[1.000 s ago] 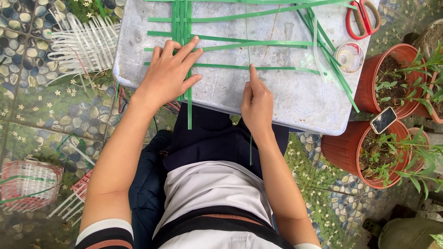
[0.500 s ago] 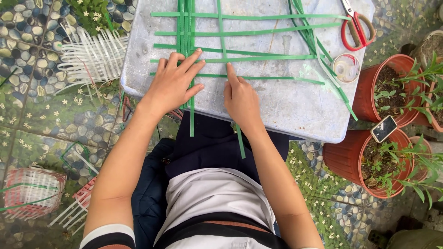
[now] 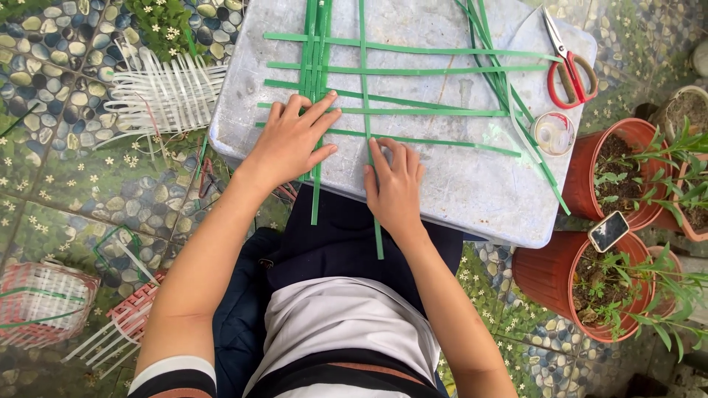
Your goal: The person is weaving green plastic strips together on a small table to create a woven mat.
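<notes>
From the head view you look straight down on a pale grey board (image 3: 457,177) resting over your lap, with green strips (image 3: 413,70) laid across it as a loose lattice: several run crosswise, a bundle runs lengthwise at the left, and a few more slant along the right side. Your left hand (image 3: 291,140) lies flat with its fingers spread, pressing down on the lengthwise bundle where it crosses the nearer crosswise strips. Your right hand (image 3: 394,184) rests palm down just beside it, fingers loosely together, lying over a single lengthwise strip (image 3: 366,88) that runs under the hand and hangs off the board's near edge; whether the fingers pinch it or only press it, you cannot tell. Red-handled scissors (image 3: 568,70) lie at the far right corner of the board, and a roll of clear tape (image 3: 552,133) sits near them. Off the right edge stand terracotta pots (image 3: 575,273) of green plants, a phone (image 3: 608,231) propped on one. On the pebble-patterned floor to your left lie a white woven piece (image 3: 166,92) and a red-and-white basket (image 3: 40,302).
</notes>
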